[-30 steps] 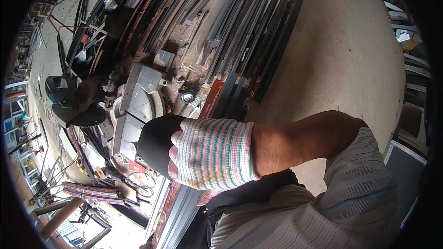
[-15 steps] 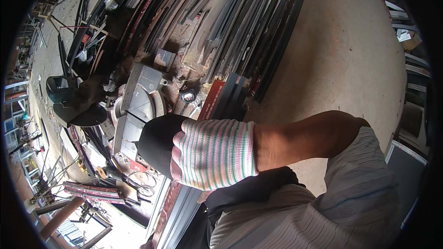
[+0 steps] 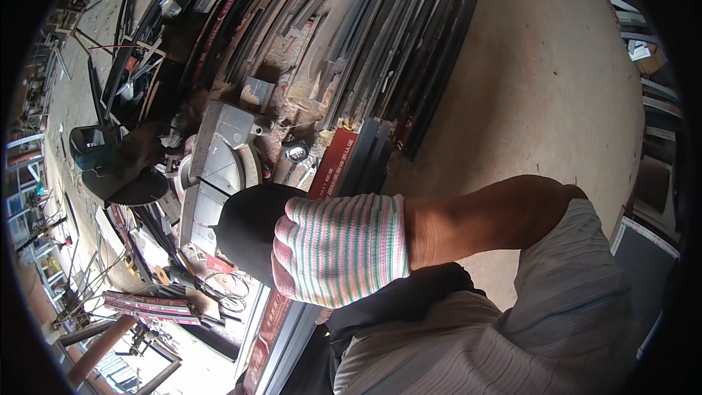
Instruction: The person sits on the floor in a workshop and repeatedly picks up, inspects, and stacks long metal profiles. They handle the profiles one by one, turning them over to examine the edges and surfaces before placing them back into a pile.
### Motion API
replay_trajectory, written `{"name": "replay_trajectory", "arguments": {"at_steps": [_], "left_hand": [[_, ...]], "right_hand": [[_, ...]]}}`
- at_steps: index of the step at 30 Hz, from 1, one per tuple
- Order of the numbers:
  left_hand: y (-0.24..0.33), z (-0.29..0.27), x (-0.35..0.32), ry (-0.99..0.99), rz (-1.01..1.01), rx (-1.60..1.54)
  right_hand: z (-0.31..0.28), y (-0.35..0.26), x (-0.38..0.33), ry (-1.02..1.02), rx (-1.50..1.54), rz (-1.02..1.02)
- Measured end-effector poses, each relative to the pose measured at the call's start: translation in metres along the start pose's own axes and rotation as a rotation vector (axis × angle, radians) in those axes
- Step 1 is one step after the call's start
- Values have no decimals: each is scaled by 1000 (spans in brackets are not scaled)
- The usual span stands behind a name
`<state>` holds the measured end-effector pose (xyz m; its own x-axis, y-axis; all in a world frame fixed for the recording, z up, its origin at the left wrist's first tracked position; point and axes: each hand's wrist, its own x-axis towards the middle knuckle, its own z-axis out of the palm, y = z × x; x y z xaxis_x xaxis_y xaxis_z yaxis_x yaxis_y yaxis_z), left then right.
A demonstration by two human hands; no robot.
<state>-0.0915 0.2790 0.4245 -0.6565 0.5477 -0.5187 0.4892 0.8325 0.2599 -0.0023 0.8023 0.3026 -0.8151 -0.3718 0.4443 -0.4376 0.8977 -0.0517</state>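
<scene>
My right hand (image 3: 340, 249) wears a work glove with pink, white and green knit stripes and what looks like a black coated front. It lies across a long dark grey metal profile (image 3: 369, 157) with red film along it. The black part (image 3: 252, 227) is rounded and closed, its fingers bent down. Whatever lies under the fingers is hidden. Just left of the glove is a mitre saw's round metal table (image 3: 219, 168) with an upright fence (image 3: 190, 212). The toothed saw blade (image 3: 142, 189) stands farther left, apart from the hand. My left hand does not show.
Long dark metal profiles (image 3: 380, 44) lie in a stack beyond the saw. A small tape measure (image 3: 295, 151) rests among debris by the saw table. Cables (image 3: 230, 289) and offcuts (image 3: 153, 306) are at lower left. Concrete floor (image 3: 541, 66) extends on the right.
My right hand keeps its place and closed shape. The markings on the red film sit slightly lower beside it. The surroundings have shifted a little to the left in view.
</scene>
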Motion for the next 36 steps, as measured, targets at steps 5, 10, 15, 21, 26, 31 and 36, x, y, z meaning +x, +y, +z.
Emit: {"name": "replay_trajectory", "arguments": {"at_steps": [5,10,15,21,26,31,36], "left_hand": [[14,-4,3,-14,3,17],[18,-6,5,-13,20,32],[26,-7,7,-26,-1,28],[28,-7,7,-25,8,52],[25,-8,8,-36,30,101],[26,-7,7,-27,15,99],[29,-6,4,-13,13,150]], "right_hand": [[7,-2,-2,41,7,-1],[3,1,-3,38,6,-21],[4,1,-5,79,-70,-23],[6,3,-6,27,-25,-105],[6,2,-7,21,-117,-130],[8,4,-8,64,-123,-134],[12,5,-8,102,-97,-148]]}}
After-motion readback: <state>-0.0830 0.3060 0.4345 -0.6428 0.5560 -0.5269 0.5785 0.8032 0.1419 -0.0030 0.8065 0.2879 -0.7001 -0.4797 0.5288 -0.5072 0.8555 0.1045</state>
